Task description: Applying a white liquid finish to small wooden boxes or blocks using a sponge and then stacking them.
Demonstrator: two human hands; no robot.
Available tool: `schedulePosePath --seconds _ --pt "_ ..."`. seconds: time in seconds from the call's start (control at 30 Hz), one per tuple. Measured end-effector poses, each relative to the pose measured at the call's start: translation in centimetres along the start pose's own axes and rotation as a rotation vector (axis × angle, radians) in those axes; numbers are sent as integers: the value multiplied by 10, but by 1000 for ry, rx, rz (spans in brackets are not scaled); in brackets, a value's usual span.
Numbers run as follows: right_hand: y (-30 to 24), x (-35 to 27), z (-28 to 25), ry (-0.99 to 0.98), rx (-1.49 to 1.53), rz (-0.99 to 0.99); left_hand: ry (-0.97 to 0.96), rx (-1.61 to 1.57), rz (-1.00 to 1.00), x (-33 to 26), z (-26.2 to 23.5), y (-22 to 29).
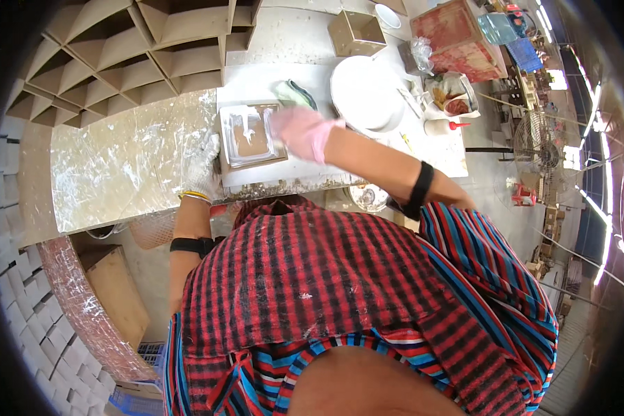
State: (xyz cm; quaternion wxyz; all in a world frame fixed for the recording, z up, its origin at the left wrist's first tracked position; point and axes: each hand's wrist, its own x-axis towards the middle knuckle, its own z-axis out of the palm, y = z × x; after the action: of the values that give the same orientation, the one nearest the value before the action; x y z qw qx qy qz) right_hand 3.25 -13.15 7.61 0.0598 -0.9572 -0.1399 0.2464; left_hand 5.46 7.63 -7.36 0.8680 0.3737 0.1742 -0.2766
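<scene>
- Apron (pixel 298 277): red-and-black checked cloth, flecked white.
- Left hand (pixel 202 163): pale glove, caked white; beside the tray's left edge. Grip: cannot tell whether it is clamped there or merely resting.
- Right hand (pixel 304 133): pink glove, blurred, at the tray's right edge. Grip: fingers indistinct; cannot tell whether together or apart.
- Tray (pixel 256 145): shallow, rectangular, brown board, streaked with wet-looking white; lies between the hands. Handling, in judgement: steady the left side, use light, even right-hand strokes, and work the corners so no clots remain.
- White sheet (pixel 249 82): smooth, flat, under the tray; best kept from sliding.
- Counter (pixel 118 163): tan, scuffed, white-smeared.
- Cloth (pixel 297 96): green, crumpled, just beyond the tray; apparently handy for wiping.
- Tub (pixel 364 90): broad, round, white.
- Bottle (pixel 437 127): whitish, red-tipped.
- Box (pixel 351 38): open, square-cornered brown board.
- Rack (pixel 145 21): brown board, diamond-set compartments.
</scene>
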Motion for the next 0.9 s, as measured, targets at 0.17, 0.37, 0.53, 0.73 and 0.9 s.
schedulePosePath --seconds 0.17,0.37,0.53,0.73,0.9 --pt "3 -3 3 -22 32 13 -17 12 -56 -5 0 6" --pt "-16 -16 16 -44 184 5 -43 63 -58 7 -12 0" --pt "-49 15 31 151 242 -23 -90 75 -51 6 -6 4" --pt "-5 15 16 272 -105 -40 -28 208 -30 -4 -2 10" --pt "-22 5 46 411 406 -114 -149 86 -26 15 -19 -4"
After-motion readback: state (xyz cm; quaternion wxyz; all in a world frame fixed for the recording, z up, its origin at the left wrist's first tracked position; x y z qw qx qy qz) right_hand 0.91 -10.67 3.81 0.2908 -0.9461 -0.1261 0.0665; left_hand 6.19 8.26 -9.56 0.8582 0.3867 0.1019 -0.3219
